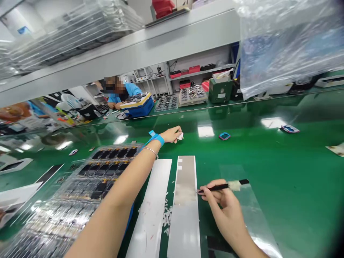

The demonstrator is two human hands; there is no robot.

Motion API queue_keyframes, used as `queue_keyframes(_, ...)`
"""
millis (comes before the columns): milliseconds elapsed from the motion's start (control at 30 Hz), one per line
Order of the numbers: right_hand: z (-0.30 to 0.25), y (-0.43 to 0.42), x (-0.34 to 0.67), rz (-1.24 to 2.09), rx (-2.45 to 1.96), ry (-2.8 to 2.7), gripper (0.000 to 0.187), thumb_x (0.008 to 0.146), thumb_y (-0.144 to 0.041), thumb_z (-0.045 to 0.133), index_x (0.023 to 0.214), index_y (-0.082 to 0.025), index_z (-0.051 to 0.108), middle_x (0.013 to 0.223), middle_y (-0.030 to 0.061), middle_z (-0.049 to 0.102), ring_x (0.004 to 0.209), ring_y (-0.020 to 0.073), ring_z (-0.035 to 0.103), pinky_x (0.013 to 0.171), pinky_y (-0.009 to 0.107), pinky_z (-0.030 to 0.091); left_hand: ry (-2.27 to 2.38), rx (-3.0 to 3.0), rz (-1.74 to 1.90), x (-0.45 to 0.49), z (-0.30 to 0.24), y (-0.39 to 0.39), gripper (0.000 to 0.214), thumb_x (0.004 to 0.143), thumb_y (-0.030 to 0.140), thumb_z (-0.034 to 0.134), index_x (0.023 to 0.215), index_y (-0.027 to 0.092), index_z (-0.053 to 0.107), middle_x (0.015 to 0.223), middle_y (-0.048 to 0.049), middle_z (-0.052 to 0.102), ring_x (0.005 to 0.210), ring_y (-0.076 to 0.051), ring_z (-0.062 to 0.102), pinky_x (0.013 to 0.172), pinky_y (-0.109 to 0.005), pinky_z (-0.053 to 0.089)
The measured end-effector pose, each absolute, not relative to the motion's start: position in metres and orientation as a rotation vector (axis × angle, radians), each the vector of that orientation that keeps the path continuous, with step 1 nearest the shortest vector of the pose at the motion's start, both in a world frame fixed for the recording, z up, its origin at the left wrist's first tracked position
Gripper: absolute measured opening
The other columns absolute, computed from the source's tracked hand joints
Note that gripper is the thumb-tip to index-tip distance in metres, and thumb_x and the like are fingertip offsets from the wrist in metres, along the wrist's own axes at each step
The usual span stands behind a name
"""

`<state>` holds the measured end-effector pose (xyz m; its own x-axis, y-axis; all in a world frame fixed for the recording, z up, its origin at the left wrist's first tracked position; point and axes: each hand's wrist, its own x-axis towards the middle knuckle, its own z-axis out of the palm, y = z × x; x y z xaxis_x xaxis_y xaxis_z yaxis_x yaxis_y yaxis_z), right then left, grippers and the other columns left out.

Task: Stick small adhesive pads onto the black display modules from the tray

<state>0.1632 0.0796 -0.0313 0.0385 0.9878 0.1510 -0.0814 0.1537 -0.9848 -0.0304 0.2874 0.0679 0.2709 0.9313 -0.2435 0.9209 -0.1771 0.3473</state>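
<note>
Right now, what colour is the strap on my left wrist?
The strap is blue, in the head view.

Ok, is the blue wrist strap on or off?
On: the blue strap wraps right behind the left hand, closed around the arm, with a short tab sticking up from it.

The left hand (pixel 170 135) pinches a small white scrap (pixel 180 136) above the shiny green surface (pixel 268 150). The right hand (pixel 221 204) holds a thin black stick (pixel 223 187) with white fluff on it, its tip at the edge of a long grey strip (pixel 185 200). A long white strip (pixel 150 208) lies near it, on the left.
</note>
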Motion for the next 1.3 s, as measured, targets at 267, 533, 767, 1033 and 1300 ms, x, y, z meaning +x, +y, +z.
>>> queue_keyframes(267,-0.025,0.078,0.166,1.166,-1.026,-1.155,0.027,0.084,-0.043,0.068,0.086,-0.018,0.058,0.077,0.0069,0.071,0.074,0.0216,0.076,0.066,0.027,0.064,1.785,2.138,-0.109,-0.047,0.091,0.280,0.033,0.095,0.030,0.060,0.125,0.016,0.056,0.122,-0.0099,0.061,0.100,-0.024,0.065,0.084,-0.044,0.056)
queue_keyframes(533,-0.042,0.082,0.171,1.331,-0.985,-1.085,0.029,0.077,-0.037,0.078,0.089,-0.020,0.057,0.079,0.0050,0.073,0.074,0.0233,0.077,0.064,0.027,0.065,2.081,1.919,-0.564,-0.146,0.167,0.161,0.025,0.096,0.032,0.060,0.114,0.014,0.062,0.110,-0.0074,0.066,0.090,-0.021,0.067,0.078,-0.040,0.057)
queue_keyframes(767,-0.044,0.080,0.170,1.359,-1.009,-1.105,0.030,0.076,-0.037,0.078,0.092,-0.022,0.057,0.079,0.0049,0.075,0.076,0.0253,0.077,0.064,0.028,0.066,2.224,1.738,-0.699,-0.205,0.136,0.084,0.026,0.095,0.032,0.061,0.114,0.015,0.062,0.112,-0.0078,0.065,0.093,-0.021,0.066,0.081,-0.041,0.056)
queue_keyframes(1033,-0.044,0.082,0.173,1.312,-0.990,-1.152,0.026,0.075,-0.035,0.078,0.091,-0.025,0.061,0.080,0.0040,0.074,0.071,0.0263,0.077,0.060,0.030,0.067,2.447,1.782,-0.395,-0.190,0.119,0.073,0.025,0.095,0.033,0.059,0.111,0.014,0.062,0.109,-0.0073,0.065,0.092,-0.021,0.065,0.081,-0.041,0.055)
queue_keyframes(1300,-0.036,0.080,0.177,1.304,-1.000,-1.325,0.018,0.085,-0.035,0.068,0.092,-0.021,0.059,0.083,0.0064,0.074,0.082,0.0234,0.075,0.073,0.031,0.064,1.630,1.975,0.068,-0.104,0.112,0.053,0.028,0.102,0.033,0.031,0.083,0.022,0.048,0.081,-0.0004,0.071,0.073,-0.014,0.068,0.068,-0.025,0.051)
